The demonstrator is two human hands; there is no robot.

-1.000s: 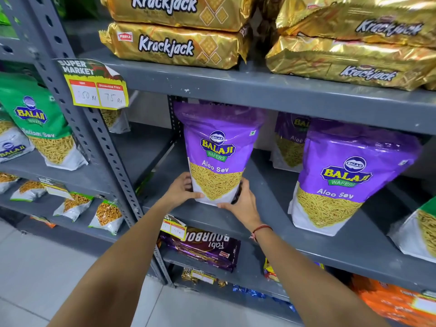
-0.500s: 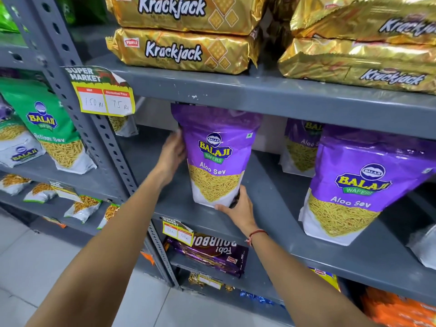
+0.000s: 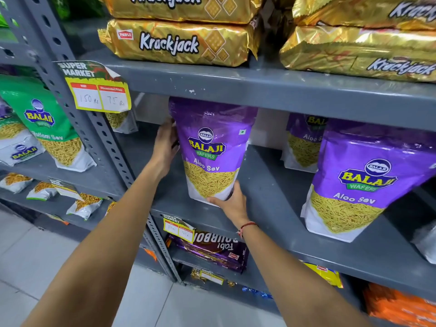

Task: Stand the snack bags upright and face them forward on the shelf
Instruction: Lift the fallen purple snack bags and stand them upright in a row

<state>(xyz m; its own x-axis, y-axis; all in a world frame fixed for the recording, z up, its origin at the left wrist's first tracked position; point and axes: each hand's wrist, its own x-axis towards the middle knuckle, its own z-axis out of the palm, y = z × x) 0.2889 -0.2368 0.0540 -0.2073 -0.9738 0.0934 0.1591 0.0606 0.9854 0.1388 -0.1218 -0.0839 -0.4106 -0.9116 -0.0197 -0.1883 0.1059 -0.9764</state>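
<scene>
Both hands are holding one purple Aloo Sev bag [image 3: 210, 149] on a grey metal shelf [image 3: 271, 185]. The left hand [image 3: 165, 142] is lying flat against the bag's upper left edge, fingers pointing up and partly tucked behind the bag. The right hand [image 3: 232, 202] is cupping the bag's bottom right corner, thumb lying across the white base of the front and fingers wrapping round the side; a red thread bracelet [image 3: 246, 226] is circling that wrist. The bag is standing upright near the front left part of the shelf, its printed face turned outward and its top reaching just under the shelf above [image 3: 271, 90].

To the right, well apart, a second purple Aloo Sev bag [image 3: 363, 182] is standing at the shelf's front edge, also facing forward and leaning slightly. Behind and between the two, a third purple bag [image 3: 302, 142] is standing near the back wall, partly hidden.

Gold Krackjack packs [image 3: 179, 43] are lying stacked on the shelf above. A yellow price tag [image 3: 99, 90] is hanging from the slotted upright at the left. On the neighbouring rack to the left, a green Balaji bag [image 3: 47, 123] is leaning among smaller packets. Below the hands, a dark Bourbon pack [image 3: 212, 251] is lying upside down on the lower shelf.
</scene>
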